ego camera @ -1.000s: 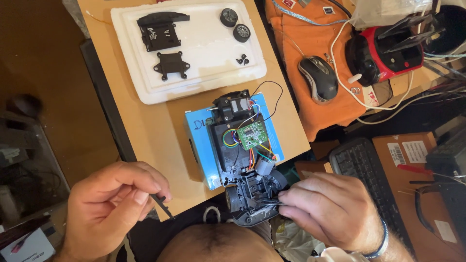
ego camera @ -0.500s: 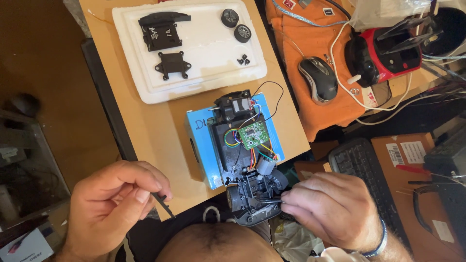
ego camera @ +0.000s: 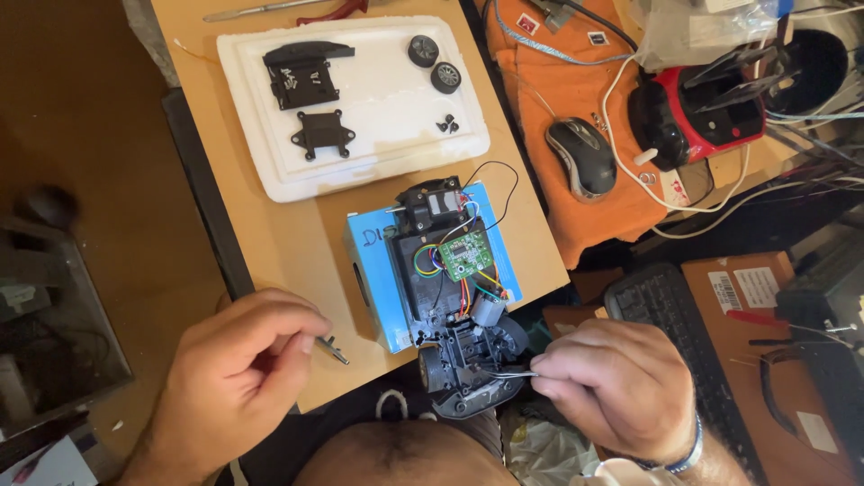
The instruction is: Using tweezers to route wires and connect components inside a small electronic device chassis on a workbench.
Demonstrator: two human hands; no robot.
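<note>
A black toy car chassis [ego camera: 454, 288] with a green circuit board [ego camera: 463, 254] and coloured wires lies open on a blue box [ego camera: 373, 288]. My right hand [ego camera: 616, 387] grips thin metal tweezers [ego camera: 504, 371], their tips reaching into the near end of the chassis beside a black wheel [ego camera: 432, 369]. My left hand [ego camera: 238, 382] is closed on a small dark screwdriver [ego camera: 331, 348], its tip poking out over the table, left of the box.
A white foam tray [ego camera: 378, 153] at the back holds black plastic parts, two small wheels and screws. An orange cloth [ego camera: 576, 117] carries a computer mouse [ego camera: 583, 157]. A red and black device [ego camera: 697, 108], cables and a black keyboard [ego camera: 670, 315] lie to the right.
My right hand has shifted a little to the right at the near end of the chassis. My left hand stays where it was.
</note>
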